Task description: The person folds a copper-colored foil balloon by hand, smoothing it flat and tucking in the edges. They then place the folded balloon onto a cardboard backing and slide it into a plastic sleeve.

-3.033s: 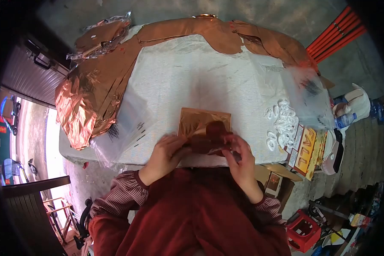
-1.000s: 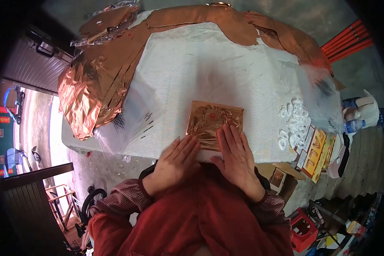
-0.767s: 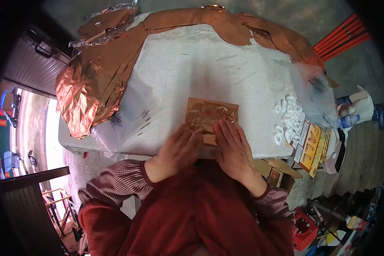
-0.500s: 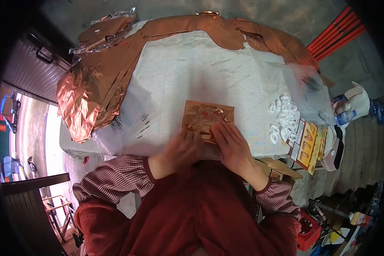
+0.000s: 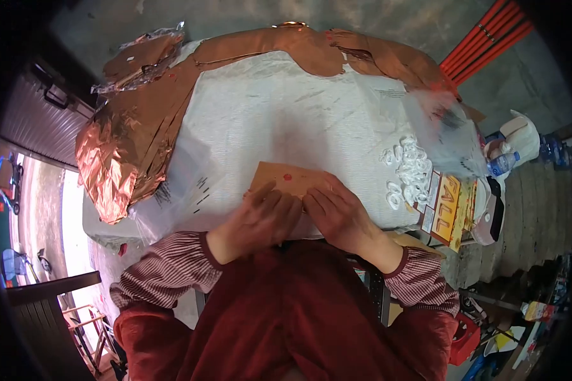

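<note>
Moved since the frame half a second earlier: right hand [image 5: 334,206], then laid flat upon the foil piece [image 5: 289,176], now curled at its near edge. Upper face of the piece, then shiny and wrinkled, now reads mostly matte brown, with one red mark.

Step in hand, by judgement: working the near edge of the piece, probably a fold or crease. Next move, by judgement: calls for both grips level and even pressure along that edge, so the thin sheet does not skew.

Pose, left hand [image 5: 272,213]: knuckles bent, back upward, forearm angled in from the left; fingers narrow, seemingly closed on the near left part of the piece. Thumb not clearly seen.

Pose, right hand: mirrored, fingers bunched, tips close beside the left's, apparently pinching the near edge. Underside of both grips hidden.

Location of piece: near side of the table [image 5: 235,108], directly before the person, between and beyond the hands.

Surroundings: crumpled copper foil [image 5: 108,171] and clear bags [image 5: 184,184] to the left; white loops [image 5: 410,168] and printed card [image 5: 448,211] to the right.
</note>
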Available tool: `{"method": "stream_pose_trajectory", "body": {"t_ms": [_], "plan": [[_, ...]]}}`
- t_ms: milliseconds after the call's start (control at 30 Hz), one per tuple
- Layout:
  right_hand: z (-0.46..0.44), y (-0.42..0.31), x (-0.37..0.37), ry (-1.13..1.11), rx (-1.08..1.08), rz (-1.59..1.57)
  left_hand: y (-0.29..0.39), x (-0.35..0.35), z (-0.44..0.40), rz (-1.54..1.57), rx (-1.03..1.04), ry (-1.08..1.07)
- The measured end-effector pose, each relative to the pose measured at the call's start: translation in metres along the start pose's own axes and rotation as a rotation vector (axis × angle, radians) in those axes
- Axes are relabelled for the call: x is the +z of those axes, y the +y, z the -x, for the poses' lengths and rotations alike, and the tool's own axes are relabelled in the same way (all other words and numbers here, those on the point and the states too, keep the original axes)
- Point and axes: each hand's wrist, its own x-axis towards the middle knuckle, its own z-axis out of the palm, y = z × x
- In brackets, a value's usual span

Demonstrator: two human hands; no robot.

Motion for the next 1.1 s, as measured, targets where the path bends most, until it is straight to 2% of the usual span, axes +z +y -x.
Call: {"method": "stream_pose_trajectory", "body": {"t_ms": [67, 167, 233, 300, 333, 367, 400, 433, 467, 500, 533, 567, 633, 667, 700, 733, 767, 833, 1000, 1067, 1100], "plan": [[0.0, -0.002, -0.016, 0.007, 0.002, -0.013, -0.009, -0.017, -0.003, 0.009, 0.029, 0.079], [0.008, -0.004, -0.03, 0.031, 0.02, -0.079, -0.024, -0.035, 0.001, 0.133, 0.042, -0.032], [0.016, -0.004, -0.036, 0.045, 0.036, -0.125, -0.031, -0.037, 0.004, 0.117, 0.051, 0.074], [0.025, -0.005, -0.042, 0.027, 0.179, -0.317, -0.041, -0.04, 0.015, 0.139, -0.013, 0.063], [0.03, -0.002, -0.045, 0.027, 0.178, -0.316, -0.044, -0.041, 0.019, 0.164, -0.075, 0.051], [0.036, 0.002, -0.047, 0.089, 0.277, -0.355, -0.045, -0.042, 0.022, 0.163, -0.072, 0.054], [0.04, 0.004, -0.049, 0.154, 0.378, -0.391, -0.042, -0.043, 0.025, 0.577, -0.496, 0.165], [0.043, 0.003, -0.046, 0.164, 0.382, -0.381, -0.039, -0.044, 0.026, 0.992, -0.915, 0.27], [0.049, 0.002, -0.038, 0.192, 0.726, -0.774, -0.028, -0.031, 0.031, 0.996, -0.899, 0.269], [0.056, -0.001, -0.031, 0.211, 1.068, -1.173, -0.007, -0.008, 0.04, 1.452, -0.942, 0.357], [0.058, -0.006, -0.021, 0.216, 1.073, -1.164, 0.01, 0.007, 0.043, 1.914, -0.956, 0.443], [0.055, -0.014, -0.008, 0.27, 1.034, -1.198, 0.023, 0.009, 0.038, 1.923, -0.947, 0.441], [0.047, -0.029, 0.011, 0.349, 1.008, -1.275, 0.042, 0.016, 0.025, 2.527, -1.072, 0.434], [0.046, -0.035, 0.018, 0.374, 1.023, -1.319, 0.041, 0.016, 0.021, 2.547, -1.058, 0.407], [0.051, -0.037, 0.021, 0.296, 1.065, -1.525, 0.038, 0.011, 0.017, 2.491, -1.192, 0.247], [0.051, -0.041, 0.025, 0.317, 1.088, -1.505, 0.038, 0.009, 0.013, 2.42, -1.314, 0.084], [0.05, -0.044, 0.029, 0.349, 1.101, -1.568, 0.041, 0.009, 0.008, 2.44, -1.295, 0.051], [0.062, -0.042, 0.037, 0.331, 1.105, -1.591, 0.051, 0.01, 0.004, 2.389, -1.284, 0.244], [0.072, -0.049, 0.031, 0.489, 1.065, -1.601, 0.058, 0.024, 0.013, 2.348, -1.272, 0.166], [0.08, -0.046, 0.011, 0.296, 1.086, -1.131, 0.058, 0.014, 0.006, 2.287, -1.259, 0.129], [0.089, -0.042, 0.003, 0.454, 0.962, -0.844, 0.056, 0.003, -0.002, 2.316, -1.286, 0.196]]}}
